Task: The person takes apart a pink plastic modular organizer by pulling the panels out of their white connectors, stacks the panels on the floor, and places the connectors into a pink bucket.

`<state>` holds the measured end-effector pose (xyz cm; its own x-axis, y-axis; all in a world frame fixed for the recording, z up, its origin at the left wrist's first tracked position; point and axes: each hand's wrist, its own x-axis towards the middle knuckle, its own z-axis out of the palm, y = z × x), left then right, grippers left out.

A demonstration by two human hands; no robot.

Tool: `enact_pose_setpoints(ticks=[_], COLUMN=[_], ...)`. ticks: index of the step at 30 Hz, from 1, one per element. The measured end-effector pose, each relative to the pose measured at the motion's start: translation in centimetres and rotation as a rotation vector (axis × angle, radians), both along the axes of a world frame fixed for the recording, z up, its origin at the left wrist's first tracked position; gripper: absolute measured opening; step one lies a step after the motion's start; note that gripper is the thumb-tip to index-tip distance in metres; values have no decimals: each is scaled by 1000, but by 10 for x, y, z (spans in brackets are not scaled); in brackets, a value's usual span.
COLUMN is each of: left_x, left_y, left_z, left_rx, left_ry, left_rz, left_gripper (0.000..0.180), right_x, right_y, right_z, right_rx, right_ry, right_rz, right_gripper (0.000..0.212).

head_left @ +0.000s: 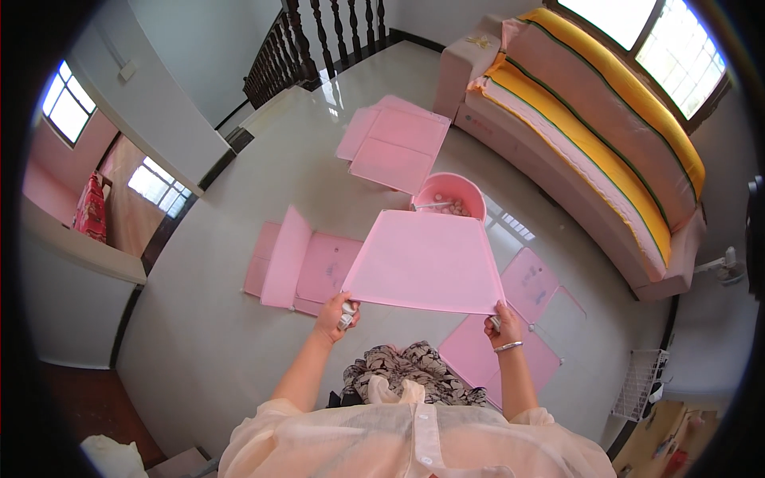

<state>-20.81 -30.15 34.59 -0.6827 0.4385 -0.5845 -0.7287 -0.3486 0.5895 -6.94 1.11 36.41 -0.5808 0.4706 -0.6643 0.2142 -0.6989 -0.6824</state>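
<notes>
A flat pink panel (422, 263) with a thin pink rim is held up in front of me above the floor. My left hand (335, 317) is closed on its near left corner, and a small white plastic piece (346, 316) shows between the fingers. At the near right corner my right hand (502, 325) grips the same panel, with another white piece (496, 323) in it. Just beyond the panel's far edge stands a round pink basin (475, 189) with several small pale pieces inside and a white stick-like tool lying across it.
Stacked pink panels (402, 147) lie farther off. More sit at the left (327, 267), one standing upright, and others at the right (531, 287). A pink sofa (486, 119) with a yellow-edged cover lines the right wall. Dark stair railings (279, 60) rise at the back.
</notes>
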Motion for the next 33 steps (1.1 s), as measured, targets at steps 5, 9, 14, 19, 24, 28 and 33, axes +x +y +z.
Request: enact_pose_setpoints(ticks=[5, 9, 14, 19, 24, 28, 33], left_x=[-71, -158, -291, -404, -481, -526, -583], left_y=[9, 21, 46, 73, 97, 113, 95], left_z=[-19, -37, -68, -124, -184, -236, -312], left_rx=[41, -21, -171, -341, -415, -503, -970], left_ry=[-3, 11, 46, 41, -11, -72, 151], left_rz=[-51, -36, -58, -120, -95, -146, -796], left_gripper=[21, 17, 11, 8, 8, 11, 19], right_x=[-77, -147, -259, -368, -452, -494, -508], right_y=[18, 29, 38, 62, 88, 102, 93], right_z=[-11, -41, -87, -145, -213, -271, -348], right_rx=[-2, -73, -157, -154, -127, -124, -94], right_ry=[66, 69, 65, -3, -78, -170, -416], right_rz=[19, 32, 32, 86, 135, 163, 122], right_gripper=[19, 18, 18, 18, 20, 22, 22])
